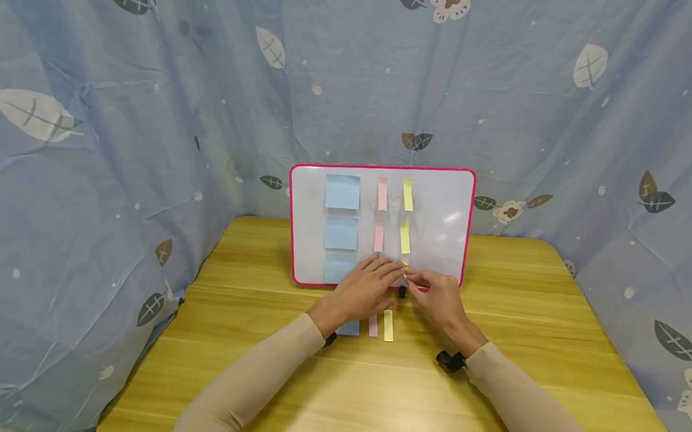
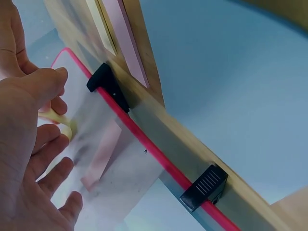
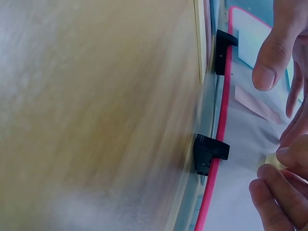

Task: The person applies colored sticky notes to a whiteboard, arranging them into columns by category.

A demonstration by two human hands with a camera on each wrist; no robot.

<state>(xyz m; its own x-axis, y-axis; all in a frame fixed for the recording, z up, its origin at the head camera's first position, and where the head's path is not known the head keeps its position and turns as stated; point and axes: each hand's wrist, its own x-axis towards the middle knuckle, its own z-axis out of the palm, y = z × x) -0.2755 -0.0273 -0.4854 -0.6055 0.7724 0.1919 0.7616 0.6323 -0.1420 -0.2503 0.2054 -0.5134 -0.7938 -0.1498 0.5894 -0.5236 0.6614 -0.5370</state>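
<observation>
In the head view my right hand [image 1: 437, 298] pinches a small yellow sticky strip [image 1: 404, 266] between thumb and forefinger near the bottom of a whiteboard [image 1: 437, 229]. My left hand [image 1: 366, 286] lies across the lower board, its fingers extended and the fingertips beside that strip. The left wrist view has the strip [image 2: 68, 127] curling off the board between both hands' fingers. In the right wrist view the pinched end [image 3: 273, 160] shows at the right fingertips. Above, in columns, are blue notes [image 1: 343, 192], pink strips [image 1: 382, 193] and yellow strips [image 1: 408, 194]. My left hand covers part of the lowest row.
On the wooden table [image 1: 253, 257] before the board lie a blue note pad [image 1: 350, 328], a pink strip pad [image 1: 373, 326] and a yellow strip pad [image 1: 388, 325]. Black clips [image 2: 206, 186] grip the board's pink lower edge. A patterned curtain [image 1: 350, 82] hangs behind.
</observation>
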